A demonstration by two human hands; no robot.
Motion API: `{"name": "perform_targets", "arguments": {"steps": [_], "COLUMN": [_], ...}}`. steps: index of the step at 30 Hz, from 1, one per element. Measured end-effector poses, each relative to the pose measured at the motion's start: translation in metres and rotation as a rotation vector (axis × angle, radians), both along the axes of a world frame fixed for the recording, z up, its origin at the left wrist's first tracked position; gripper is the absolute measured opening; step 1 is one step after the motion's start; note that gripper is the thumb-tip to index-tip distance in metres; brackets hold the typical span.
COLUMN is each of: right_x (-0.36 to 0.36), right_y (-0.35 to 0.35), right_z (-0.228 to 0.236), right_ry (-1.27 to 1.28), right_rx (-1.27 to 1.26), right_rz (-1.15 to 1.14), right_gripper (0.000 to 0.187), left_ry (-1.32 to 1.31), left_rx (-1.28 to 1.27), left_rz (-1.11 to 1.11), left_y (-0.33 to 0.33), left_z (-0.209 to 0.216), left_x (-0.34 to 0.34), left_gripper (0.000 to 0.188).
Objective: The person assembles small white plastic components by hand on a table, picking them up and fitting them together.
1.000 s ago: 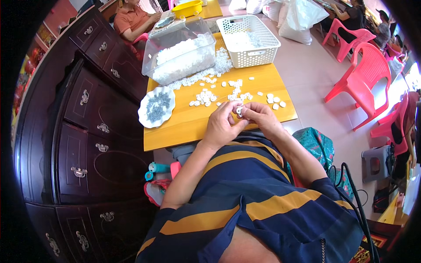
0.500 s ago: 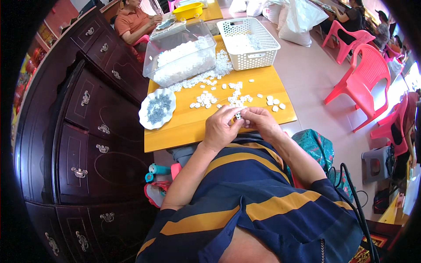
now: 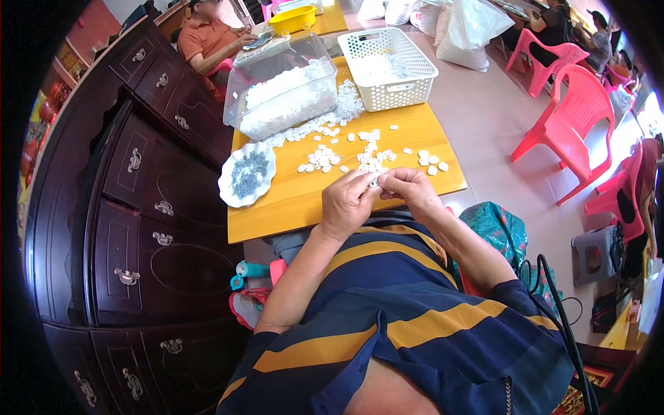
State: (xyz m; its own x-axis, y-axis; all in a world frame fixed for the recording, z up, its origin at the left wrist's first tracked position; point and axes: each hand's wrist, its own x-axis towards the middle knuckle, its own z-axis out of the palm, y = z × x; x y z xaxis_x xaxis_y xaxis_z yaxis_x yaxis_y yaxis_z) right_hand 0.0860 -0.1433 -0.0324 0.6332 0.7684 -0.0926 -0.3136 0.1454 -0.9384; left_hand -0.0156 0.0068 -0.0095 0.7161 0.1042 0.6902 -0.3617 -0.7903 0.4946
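Note:
At the near edge of the wooden table (image 3: 290, 214), my two hands meet around a small white plastic piece (image 3: 374, 182). My left hand (image 3: 346, 200) pinches it from one side. The fingertips of my right hand (image 3: 409, 188) close on its other side. Most of the piece is covered by my fingers. Just beyond my hands lie loose white plastic pieces (image 3: 320, 160) in small heaps. A scalloped white plate (image 3: 226, 181) to the left holds many small grey metal-looking parts (image 3: 249, 174). Several rounded white pieces (image 3: 433, 160) lie apart on the right.
A clear bin (image 3: 242, 104) full of white pieces and a white perforated basket (image 3: 398, 93) stand at the table's far side. Dark wooden cabinets (image 3: 166, 228) line the left. A person (image 3: 207, 43) sits beyond. Pink chairs (image 3: 577, 117) stand to the right.
My hands stay together at nearly the same spot, with a slight shift of the fingers. The small piece shows less between them now. The whole view has shifted slightly.

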Motion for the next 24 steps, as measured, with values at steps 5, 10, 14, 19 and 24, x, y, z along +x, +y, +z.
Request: {"name": "perform_targets", "arguments": {"steps": [5, 10, 14, 19, 24], "right_x": [0.000, 0.037, 0.053, 0.068, 0.074], "right_y": [-0.002, -0.021, -0.052, -0.070, -0.076], "right_z": [0.002, 0.014, 0.038, 0.032, 0.026], "right_ry": [-0.016, -0.463, -0.964, -1.026, -1.059], "right_rx": [-0.010, -0.321, -0.794, -1.002, -1.081], "right_rz": [-0.013, -0.044, -0.139, -0.148, -0.179], "right_gripper": [0.018, 0.021, 0.029, 0.027, 0.025], "left_ry": [0.030, 0.273, 0.208, 0.286, 0.341], "left_rx": [-0.056, -0.155, -0.004, 0.141, 0.213], "left_rz": [0.000, 0.067, 0.132, 0.165, 0.175], "left_y": [-0.004, -0.006, 0.008, 0.010, 0.018], "left_z": [0.000, 0.000, -0.019, -0.016, -0.023], "left_x": [0.000, 0.002, 0.014, 0.038, 0.059], "left_gripper": [0.027, 0.025, 0.019, 0.009, 0.009]}}
